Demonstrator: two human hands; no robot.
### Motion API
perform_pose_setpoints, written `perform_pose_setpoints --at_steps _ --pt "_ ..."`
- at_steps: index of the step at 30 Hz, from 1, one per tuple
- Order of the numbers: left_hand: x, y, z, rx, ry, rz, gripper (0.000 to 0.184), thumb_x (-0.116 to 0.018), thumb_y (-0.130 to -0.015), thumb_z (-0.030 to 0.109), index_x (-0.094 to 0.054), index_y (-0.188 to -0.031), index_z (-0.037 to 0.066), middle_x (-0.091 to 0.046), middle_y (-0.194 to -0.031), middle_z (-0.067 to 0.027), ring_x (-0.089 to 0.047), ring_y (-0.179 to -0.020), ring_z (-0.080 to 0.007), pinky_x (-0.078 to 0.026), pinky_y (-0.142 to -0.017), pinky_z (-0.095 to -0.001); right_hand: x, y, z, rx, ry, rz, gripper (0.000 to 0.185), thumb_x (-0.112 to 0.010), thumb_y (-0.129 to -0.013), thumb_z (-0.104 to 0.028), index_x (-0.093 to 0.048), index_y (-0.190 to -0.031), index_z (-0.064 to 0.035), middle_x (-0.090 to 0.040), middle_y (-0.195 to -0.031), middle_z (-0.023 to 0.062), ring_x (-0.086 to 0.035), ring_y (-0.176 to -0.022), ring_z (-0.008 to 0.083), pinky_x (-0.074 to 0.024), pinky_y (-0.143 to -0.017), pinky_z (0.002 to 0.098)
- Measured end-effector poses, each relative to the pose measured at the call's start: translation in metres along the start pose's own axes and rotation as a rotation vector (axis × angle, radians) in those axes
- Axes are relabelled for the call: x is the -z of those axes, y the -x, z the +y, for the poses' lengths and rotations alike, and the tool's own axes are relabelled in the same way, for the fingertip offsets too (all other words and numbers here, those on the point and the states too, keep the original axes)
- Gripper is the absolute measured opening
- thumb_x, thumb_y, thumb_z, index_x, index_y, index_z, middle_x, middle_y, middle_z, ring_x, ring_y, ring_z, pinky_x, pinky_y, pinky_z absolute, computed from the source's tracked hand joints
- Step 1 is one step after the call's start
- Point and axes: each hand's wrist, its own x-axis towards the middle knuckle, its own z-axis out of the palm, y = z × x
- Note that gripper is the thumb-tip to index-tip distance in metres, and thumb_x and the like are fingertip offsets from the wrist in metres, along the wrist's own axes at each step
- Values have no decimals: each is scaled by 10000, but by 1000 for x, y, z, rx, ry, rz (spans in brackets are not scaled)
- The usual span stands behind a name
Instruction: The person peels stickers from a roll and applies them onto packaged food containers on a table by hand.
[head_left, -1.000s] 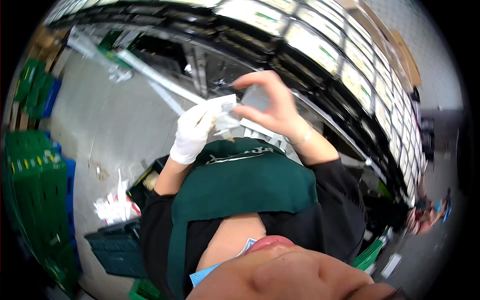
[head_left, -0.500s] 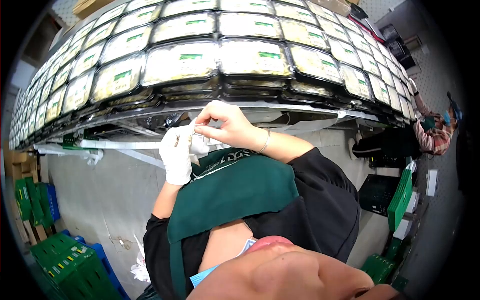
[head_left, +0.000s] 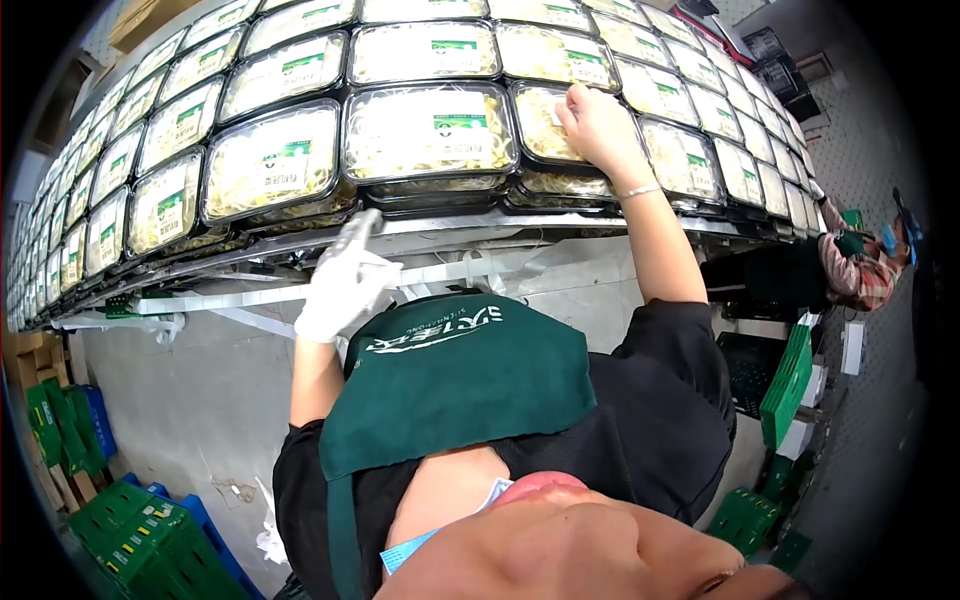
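My right hand (head_left: 600,128), bare with a bracelet at the wrist, is over a clear-lidded tray (head_left: 540,108) in the front row. Its fingers are curled together, and a small white label (head_left: 557,117) shows at the fingertips. My left hand (head_left: 345,285), in a white glove, is by the metal table edge (head_left: 430,232), its fingers partly spread near a strip of white label backing (head_left: 250,297). Whether anything lies in its palm is hidden. Just beyond it sits another tray (head_left: 430,135) of pale sprouts with a green and white label.
Rows of stacked trays (head_left: 285,75) cover the table. Green crates (head_left: 150,535) stand at lower left on a blue pallet (head_left: 220,545), with more crates (head_left: 790,385) at right. A co-worker (head_left: 850,270) in a mask is at the far right.
My hands have parted. The right hand has moved forward and right onto a tray, with the small label at its fingers. The left has opened somewhat near the table edge.
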Motion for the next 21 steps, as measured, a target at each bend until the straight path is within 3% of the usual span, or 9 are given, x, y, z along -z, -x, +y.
perform_pose_setpoints --at_steps 3,6,7,9,13,14,15,18,21 --pt "22 22 -14 320 478 77 587 -560 -759 95 -318 -1289 22 -583 -831 -34 -530 -634 -67 -435 -599 -207 14 6 -3 -64 262 27 425 -444 -811 -407 -520 -1111 -116 -575 -914 173 -536 -911 325 -426 -785 399" --pt "23 53 -46 -2 462 472 622 -523 -803 85 -198 -1321 -32 -376 -1288 -149 -377 -1167 -179 -309 -952 -303 18 13 -6 90 107 208 450 -441 -842 -297 -427 -1203 -28 -500 -1144 178 -454 -1081 307 -345 -919 398" --pt "33 69 -52 195 675 311 632 -497 -825 123 -157 -1340 -14 -61 -1424 -126 -131 -1299 -210 -95 -1047 -316 18 15 -9 183 109 133 469 -410 -857 -290 -397 -1228 -4 -407 -1255 187 -349 -1194 301 -265 -988 377" --pt "11 86 -104 244 479 348 508 -460 -839 220 -284 -1258 -6 -365 -1187 -143 -377 -1097 -235 -288 -927 -336 -4 17 -6 262 -26 -266 525 -379 -868 -311 -316 -1278 10 -314 -1325 191 -262 -1253 295 -196 -1026 355" --pt "10 99 -95 489 -275 -73 475 -412 -831 413 -455 -1146 60 -572 -733 -160 -582 -738 -288 -463 -677 -391 9 14 -31 41 -50 -305 520 -435 -869 -330 -380 -1216 53 -379 -1275 207 -336 -1200 322 -253 -999 334" --pt "32 106 -97 512 -345 -258 511 -427 -824 392 -404 -1228 81 -583 -727 -159 -592 -722 -285 -475 -650 -382 10 21 -43 122 132 28 546 -522 -826 -340 -420 -1178 65 -438 -1208 224 -394 -1139 346 -301 -963 362" --pt "43 120 -110 438 -351 -43 522 -431 -821 348 -341 -1273 103 -591 -718 -157 -595 -699 -287 -481 -615 -369 18 21 -60 376 122 253 580 -591 -780 -343 -436 -1169 59 -475 -1150 235 -434 -1088 356 -336 -925 391" --pt "85 184 -115 401 330 422 656 -472 -783 42 -183 -1360 161 -525 -1107 -193 -599 -730 -187 -476 -556 -294 9 48 -182 272 -565 168 440 -620 -767 -232 -495 -1092 38 -548 -1067 149 -539 -933 227 -393 -855 319" --pt "100 220 -124 204 1044 523 660 -546 -808 82 -184 -1358 130 -460 -1192 -132 -543 -816 -114 -450 -710 -240 -16 117 -382 516 -940 -547 554 -669 -658 -112 -450 -1156 -10 -477 -1152 114 -533 -917 183 -435 -795 300"
